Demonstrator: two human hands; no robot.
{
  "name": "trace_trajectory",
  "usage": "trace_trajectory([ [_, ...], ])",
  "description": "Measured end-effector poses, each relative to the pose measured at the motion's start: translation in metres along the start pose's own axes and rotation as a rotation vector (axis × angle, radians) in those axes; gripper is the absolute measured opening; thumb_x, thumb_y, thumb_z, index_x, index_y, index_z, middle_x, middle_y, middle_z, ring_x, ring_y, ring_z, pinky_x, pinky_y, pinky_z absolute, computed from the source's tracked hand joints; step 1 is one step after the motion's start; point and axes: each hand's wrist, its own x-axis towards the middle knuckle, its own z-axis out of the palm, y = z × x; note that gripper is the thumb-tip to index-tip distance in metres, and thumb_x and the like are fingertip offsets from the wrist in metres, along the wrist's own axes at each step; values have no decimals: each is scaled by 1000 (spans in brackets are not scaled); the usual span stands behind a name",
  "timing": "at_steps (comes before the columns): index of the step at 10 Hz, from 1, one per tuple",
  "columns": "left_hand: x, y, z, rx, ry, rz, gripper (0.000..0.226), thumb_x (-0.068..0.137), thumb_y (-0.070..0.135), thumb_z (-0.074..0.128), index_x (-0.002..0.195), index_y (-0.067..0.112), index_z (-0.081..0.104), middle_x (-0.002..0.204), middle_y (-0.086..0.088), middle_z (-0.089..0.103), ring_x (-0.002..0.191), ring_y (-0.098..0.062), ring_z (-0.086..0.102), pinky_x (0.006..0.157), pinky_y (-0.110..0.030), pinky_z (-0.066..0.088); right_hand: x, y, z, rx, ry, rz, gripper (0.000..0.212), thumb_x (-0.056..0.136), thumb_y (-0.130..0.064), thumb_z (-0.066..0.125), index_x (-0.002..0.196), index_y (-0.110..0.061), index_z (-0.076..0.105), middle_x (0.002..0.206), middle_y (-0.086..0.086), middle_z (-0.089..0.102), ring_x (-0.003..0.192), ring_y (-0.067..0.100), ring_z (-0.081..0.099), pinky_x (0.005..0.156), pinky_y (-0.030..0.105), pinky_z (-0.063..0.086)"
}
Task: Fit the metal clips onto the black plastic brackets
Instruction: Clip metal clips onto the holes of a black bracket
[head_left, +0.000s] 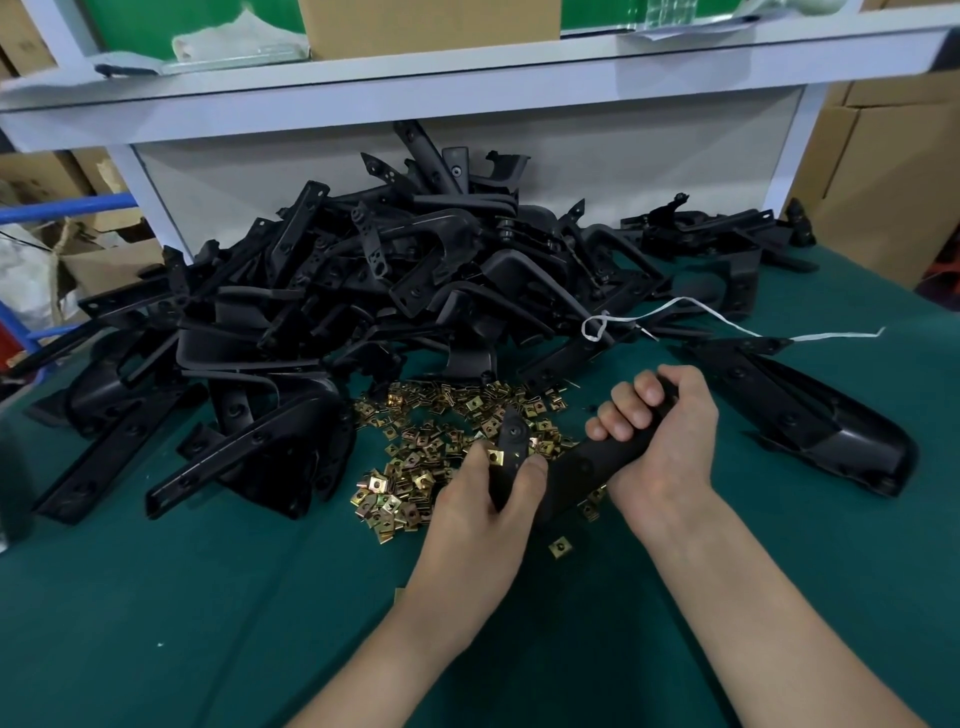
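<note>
A: Both hands are on one black bracket (582, 465), held just above the green table (208, 597), right over the near edge of the clip heap.

B: The right hand (660, 431) has the far end, fingers curled tight round it, knuckles up.

A: And the left hand (483, 499) is wrapped round the near arm of the bracket. See the thumb? There's a brass-coloured metal clip (496, 457) pinched at the edge of the upright tab, touching the plastic.

B: Is it seated?

A: Can't tell from here: the thumb and forefinger cover part of it.

B: The loose clips (415, 452) lie scattered on the cloth in front of the hands, dozens of them, reaching up to the foot of the big bracket pile (363, 291).

A: That pile is a real tangle: black arms and plates heaped against the white shelf unit (467, 104), spilling left and right.

B: One stray clip (561, 547) sits alone on the cloth, between the two wrists.

A: To the right, a long bracket (810, 421) lies by itself, just beside the right hand.

B: And a white string (727, 325) trails across the pile's right side onto the table. A cardboard box (431, 23) is up on the shelf.
</note>
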Motion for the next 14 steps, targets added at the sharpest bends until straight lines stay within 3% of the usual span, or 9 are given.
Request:
trace_trajectory([
  [2,1,1,0,8,-11,2,28,101,32,58,76,26,47,53,23,52,50,2,46,51,-8,36,0,0,0,-5,0,-1,38,90,-30,45,53,-23,38,50,-5,29,42,13,27,43,25,34],
  [9,1,-4,1,61,0,12,31,100,36,55,76,20,46,52,19,51,48,-4,43,48,-12,34,-1,0,1,-16,-11,-7,38,91,-30,45,54,-22,38,49,-5,29,42,13,27,43,26,35],
  [14,2,-8,2,134,12,19,32,101,39,54,74,24,43,55,26,53,51,-3,46,52,-14,35,-1,0,1,-22,-9,-7,38,91,-30,45,55,-22,37,50,-5,28,42,13,27,43,25,35],
])
